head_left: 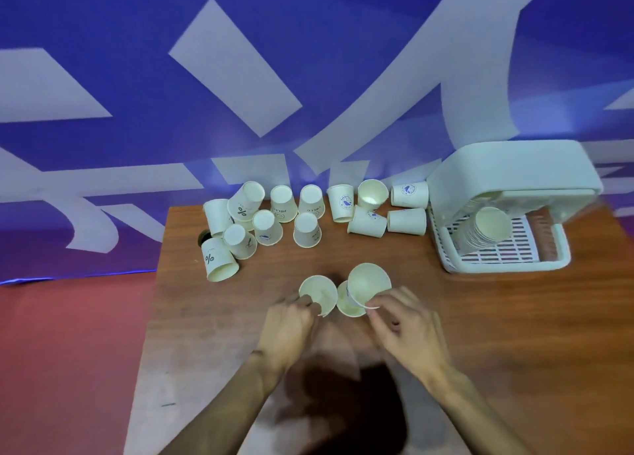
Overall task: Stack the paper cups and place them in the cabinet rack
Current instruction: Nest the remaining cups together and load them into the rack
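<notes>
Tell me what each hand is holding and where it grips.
The left hand pinches the left cup by its near rim; the right hand pinches the right cup, tilted, by its near rim.

Table [480, 334] btwn right hand [408, 331] & rack [507, 265] is bare: open way across. Rack front stands open; stacked cups [487, 229] lie in its left part, right part free. Loose cups [305, 229] crowd the far edge left of the rack, w/ a bare strip btwn them & the held cups [368, 281] near the front
</notes>
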The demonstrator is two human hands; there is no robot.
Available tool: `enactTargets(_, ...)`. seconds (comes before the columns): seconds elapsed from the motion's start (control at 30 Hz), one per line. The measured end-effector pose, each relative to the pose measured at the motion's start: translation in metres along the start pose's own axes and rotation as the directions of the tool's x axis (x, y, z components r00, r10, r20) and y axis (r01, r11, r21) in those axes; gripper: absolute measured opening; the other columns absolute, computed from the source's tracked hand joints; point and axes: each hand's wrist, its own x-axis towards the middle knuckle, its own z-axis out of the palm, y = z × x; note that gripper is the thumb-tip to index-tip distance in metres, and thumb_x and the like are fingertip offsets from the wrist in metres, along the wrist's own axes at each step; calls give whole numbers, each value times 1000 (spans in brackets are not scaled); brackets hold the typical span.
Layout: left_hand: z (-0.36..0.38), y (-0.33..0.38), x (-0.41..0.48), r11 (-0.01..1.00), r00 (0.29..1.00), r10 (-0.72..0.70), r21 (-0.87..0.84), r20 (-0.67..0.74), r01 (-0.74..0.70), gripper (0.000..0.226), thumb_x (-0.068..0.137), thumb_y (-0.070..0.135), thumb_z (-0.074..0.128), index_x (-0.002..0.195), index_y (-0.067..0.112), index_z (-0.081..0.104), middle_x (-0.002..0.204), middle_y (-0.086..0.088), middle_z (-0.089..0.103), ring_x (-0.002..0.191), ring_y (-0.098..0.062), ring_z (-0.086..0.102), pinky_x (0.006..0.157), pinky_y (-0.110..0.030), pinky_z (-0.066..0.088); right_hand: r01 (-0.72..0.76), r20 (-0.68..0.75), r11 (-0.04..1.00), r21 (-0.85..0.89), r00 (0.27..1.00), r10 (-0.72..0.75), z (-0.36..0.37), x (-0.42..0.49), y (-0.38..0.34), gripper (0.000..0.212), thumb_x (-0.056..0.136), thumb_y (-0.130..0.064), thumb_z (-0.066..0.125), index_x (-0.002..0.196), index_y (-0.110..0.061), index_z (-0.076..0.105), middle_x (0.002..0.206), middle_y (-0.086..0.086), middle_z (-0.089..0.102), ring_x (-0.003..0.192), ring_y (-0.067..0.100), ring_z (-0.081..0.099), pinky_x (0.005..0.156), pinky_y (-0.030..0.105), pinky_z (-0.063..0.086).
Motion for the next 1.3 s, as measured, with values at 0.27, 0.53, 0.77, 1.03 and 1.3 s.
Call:
enactTargets(0.27,21,-5,7,991,957,-123,-13,264,131,26,95,37,52,104,19,69,107,-4,64,96,-31,64,70,-35,44,20,25,998,65,999,-21,-6,-12,1,5,92,-23,68,95,-22,71,99,-15,63,93,8,57,79,31,53)
enactTargets(0.53,21,-1,12,982,953,-155,-65,261,178,26,97,34,52,109,17,68,112,-6,63,100,-31,62,71,-34,44,68,44,996,50,997,-70,5,-11,2,17,96,-30,61,101,-19,74,101,-13,62,96,7,57,88,26,48)
enactTargets(0.77,18,3,12,977,956,-176,-74,235,198,25,98,29,50,110,13,67,113,-7,62,104,-31,59,67,-33,34,67,209,993,-92,977,-46,46,-2,29,9,90,-27,70,98,-26,75,95,-19,61,87,7,57,74,29,53)
enactTargets(1.03,16,5,12,962,947,-202,-130,249,240,27,97,29,54,111,11,68,111,-10,62,105,-33,58,74,-38,44,141,271,977,-162,958,-93,71,3,48,18,91,-38,62,103,-34,73,97,-20,62,88,13,54,55,32,53)
enactTargets(1.3,21,5,8,977,968,-183,-77,169,198,26,94,35,56,112,17,62,112,-4,60,98,-28,62,71,-37,48,138,313,956,-259,948,-52,51,14,34,28,92,-52,58,113,-36,68,111,-22,63,89,7,62,55,25,47)
